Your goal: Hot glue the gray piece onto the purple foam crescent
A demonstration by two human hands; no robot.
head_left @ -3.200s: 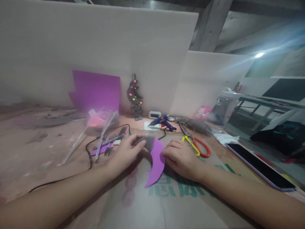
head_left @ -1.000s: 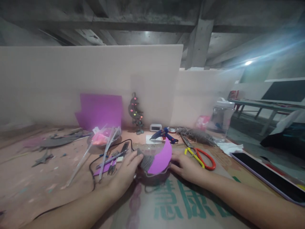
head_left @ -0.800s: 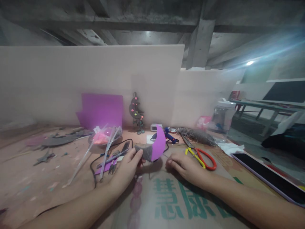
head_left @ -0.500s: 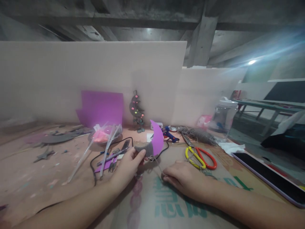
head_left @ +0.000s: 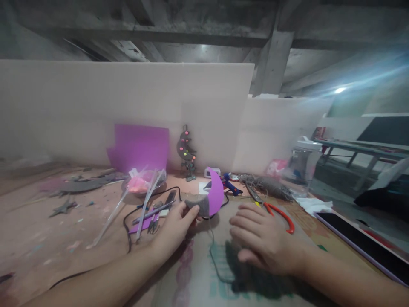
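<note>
My left hand (head_left: pixel 182 219) pinches a crescent moon cutout (head_left: pixel 216 194) by its lower end. Purple shows on the upper part of the crescent, while grey yarn (head_left: pixel 200 206) is wound around the lower part. A loose yarn tail (head_left: pixel 213 256) hangs from the winding and curves down over the printed cardboard (head_left: pixel 191 281). To the right, my right hand (head_left: pixel 262 238) hovers above the cardboard with fingers apart and nothing in it. It partly covers the scissors (head_left: pixel 283 215) with red and yellow handles.
A blue glue gun (head_left: pixel 231 186) lies behind the crescent, beside a tangle of grey yarn (head_left: pixel 271 185). A decorated moon ornament (head_left: pixel 185 149) stands at the back. Left are a bowl of pink pieces (head_left: pixel 140 184), glue sticks (head_left: pixel 145 209) and pens (head_left: pixel 155 212). A phone (head_left: pixel 358 243) lies right.
My right hand has let go of the yarn, opened and moved right, over the scissors. The yarn tail now droops slack onto the cardboard. My left hand keeps its hold on the crescent.
</note>
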